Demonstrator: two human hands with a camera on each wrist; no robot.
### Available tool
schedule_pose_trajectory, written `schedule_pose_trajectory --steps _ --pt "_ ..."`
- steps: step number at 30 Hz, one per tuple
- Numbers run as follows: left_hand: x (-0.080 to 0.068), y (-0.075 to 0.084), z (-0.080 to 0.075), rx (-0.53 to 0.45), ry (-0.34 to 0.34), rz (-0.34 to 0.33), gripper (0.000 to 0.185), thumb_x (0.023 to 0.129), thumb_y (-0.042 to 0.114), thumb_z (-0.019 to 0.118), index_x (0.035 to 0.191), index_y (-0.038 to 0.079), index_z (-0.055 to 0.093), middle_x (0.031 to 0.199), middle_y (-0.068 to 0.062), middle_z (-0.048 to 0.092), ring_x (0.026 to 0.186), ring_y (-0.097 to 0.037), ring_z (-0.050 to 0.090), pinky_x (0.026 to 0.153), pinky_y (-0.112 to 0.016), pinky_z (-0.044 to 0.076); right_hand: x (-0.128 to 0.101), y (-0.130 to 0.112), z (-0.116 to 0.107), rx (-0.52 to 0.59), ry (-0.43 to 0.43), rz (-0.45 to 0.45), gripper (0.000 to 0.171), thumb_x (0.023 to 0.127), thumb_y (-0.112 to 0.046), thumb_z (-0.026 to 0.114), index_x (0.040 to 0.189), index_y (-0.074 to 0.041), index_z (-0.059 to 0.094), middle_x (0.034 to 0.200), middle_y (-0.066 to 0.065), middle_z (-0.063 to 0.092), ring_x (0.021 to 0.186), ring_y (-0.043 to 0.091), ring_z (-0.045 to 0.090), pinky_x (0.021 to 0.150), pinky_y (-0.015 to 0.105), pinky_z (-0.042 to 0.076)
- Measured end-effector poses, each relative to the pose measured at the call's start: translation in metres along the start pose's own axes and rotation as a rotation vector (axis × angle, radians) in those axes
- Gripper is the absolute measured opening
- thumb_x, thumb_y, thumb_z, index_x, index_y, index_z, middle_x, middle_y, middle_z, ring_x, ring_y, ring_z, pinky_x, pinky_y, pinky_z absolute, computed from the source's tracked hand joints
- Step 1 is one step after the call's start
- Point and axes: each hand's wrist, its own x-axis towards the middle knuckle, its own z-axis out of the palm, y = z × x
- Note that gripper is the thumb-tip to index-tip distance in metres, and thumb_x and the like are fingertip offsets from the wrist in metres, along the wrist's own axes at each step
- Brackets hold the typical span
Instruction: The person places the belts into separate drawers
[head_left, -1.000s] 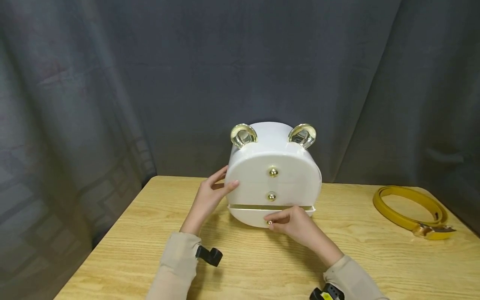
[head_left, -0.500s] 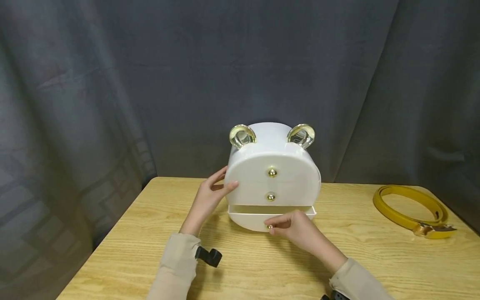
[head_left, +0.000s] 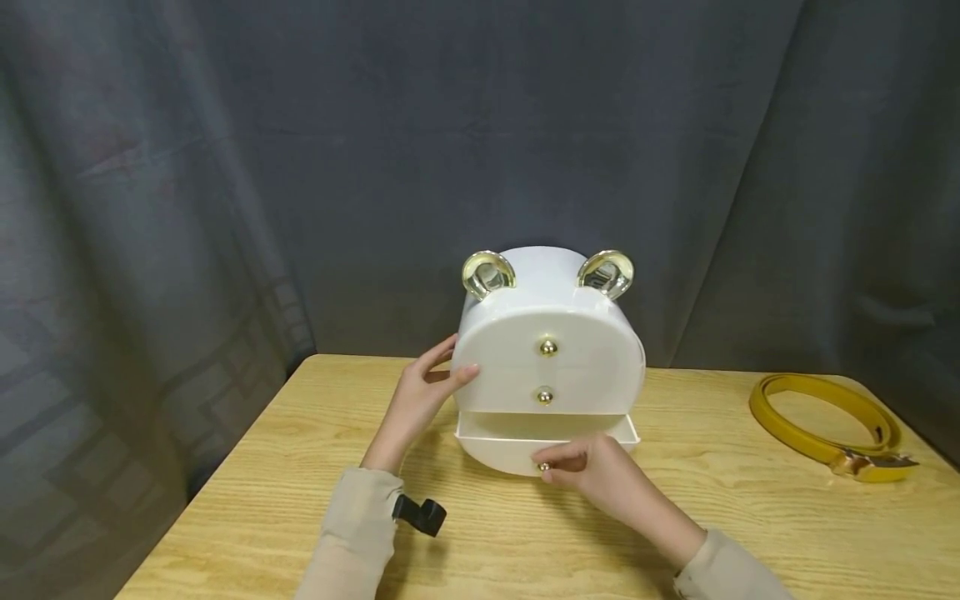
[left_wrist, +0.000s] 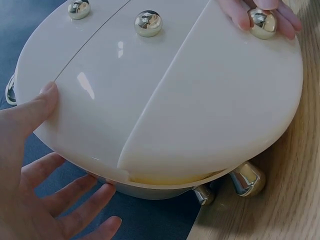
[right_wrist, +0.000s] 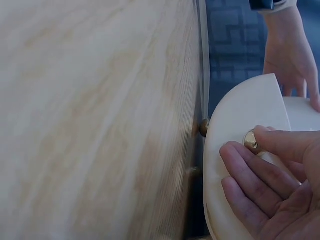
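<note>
Head view: the bottom drawer point(head_left: 495, 454) has slid further from the eared white box point(head_left: 502, 358) on the table point(head_left: 300, 492), so opening seems underway; right hand point(head_left: 600, 477) pinches its gold knob point(left_wrist: 264, 26), left hand point(head_left: 417, 398), fingers extended, steadies the box.

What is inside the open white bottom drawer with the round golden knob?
Inside the drawer, only pale inner surface shows. The rounded, glossy white box covers its rear; I cannot see there.

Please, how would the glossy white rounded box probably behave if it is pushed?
The glossy white rounded plastic-looking box seems stiff: its walls show no bending. Its shine suggests a slippery surface. With the white curved bottom drawer partly open, it might tip forward more easily.
</note>
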Motion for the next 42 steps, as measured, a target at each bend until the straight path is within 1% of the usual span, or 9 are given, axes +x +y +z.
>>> schedule_pose_trajectory --steps 10,18,23,29,33,36,40,42 --pt "-0.001 0.001 0.002 0.003 -0.002 0.000 0.066 0.087 0.041 0.076 0.147 0.027 0.050 0.143 -0.005 0.053 0.114 -0.028 0.062 0.092 -0.046 0.053 -0.010 -0.003 0.001 -0.004 -0.006 0.005 0.017 0.086 -0.014 0.078 0.103 -0.014 0.080 0.103 0.000 0.075 0.093 0.015 0.070 0.076 0.023 0.055" --pt "-0.001 0.002 0.002 0.005 -0.006 0.005 0.066 0.088 0.041 0.075 0.147 0.026 0.049 0.143 -0.005 0.052 0.114 -0.027 0.062 0.092 -0.045 0.053 -0.017 -0.005 0.001 0.019 -0.024 0.001 0.017 0.086 -0.014 0.077 0.103 -0.014 0.080 0.103 0.001 0.075 0.090 0.011 0.070 0.074 0.020 0.055" --pt "0.000 0.002 0.002 0.009 -0.002 0.005 0.066 0.088 0.042 0.075 0.147 0.026 0.050 0.143 -0.006 0.052 0.114 -0.028 0.063 0.092 -0.046 0.053 -0.021 -0.007 0.002 0.006 -0.020 -0.003 0.016 0.085 -0.014 0.078 0.101 -0.015 0.080 0.102 0.000 0.075 0.091 0.010 0.070 0.075 0.020 0.055" --pt "0.000 0.001 0.001 0.013 -0.001 0.003 0.066 0.088 0.042 0.075 0.147 0.027 0.049 0.144 -0.006 0.052 0.114 -0.028 0.062 0.092 -0.046 0.053 -0.025 -0.011 0.004 0.037 -0.032 0.020 0.017 0.085 -0.015 0.078 0.102 -0.016 0.080 0.104 0.002 0.075 0.091 0.012 0.071 0.075 0.023 0.056" --pt "-0.001 0.001 0.001 0.012 -0.005 0.001 0.066 0.088 0.042 0.075 0.147 0.026 0.049 0.144 -0.006 0.051 0.115 -0.028 0.062 0.091 -0.045 0.053 -0.028 -0.014 0.006 0.028 -0.036 0.045 0.016 0.086 -0.017 0.078 0.102 -0.019 0.080 0.105 -0.002 0.074 0.093 0.010 0.070 0.076 0.022 0.055" --pt "-0.001 0.001 0.001 0.007 -0.008 -0.001 0.066 0.089 0.041 0.074 0.148 0.026 0.049 0.144 -0.006 0.051 0.115 -0.028 0.062 0.091 -0.045 0.053 -0.030 -0.015 0.007 0.030 -0.044 0.048 0.017 0.087 -0.016 0.077 0.103 -0.019 0.080 0.106 -0.004 0.074 0.094 0.009 0.069 0.076 0.022 0.055" --pt "-0.001 0.002 0.001 0.008 -0.005 -0.003 0.066 0.089 0.041 0.075 0.148 0.025 0.049 0.144 -0.007 0.051 0.115 -0.028 0.062 0.091 -0.045 0.053 -0.033 -0.015 0.009 0.061 -0.050 0.045 0.017 0.087 -0.013 0.077 0.103 -0.017 0.079 0.106 -0.002 0.074 0.093 0.009 0.070 0.076 0.023 0.056" --pt "-0.002 0.002 0.001 0.008 -0.002 -0.005 0.066 0.088 0.041 0.075 0.147 0.025 0.049 0.144 -0.007 0.051 0.115 -0.029 0.062 0.091 -0.045 0.053 -0.035 -0.016 0.009 0.057 -0.052 0.051 0.017 0.087 -0.013 0.077 0.103 -0.018 0.079 0.106 -0.003 0.074 0.094 0.008 0.069 0.077 0.023 0.056"
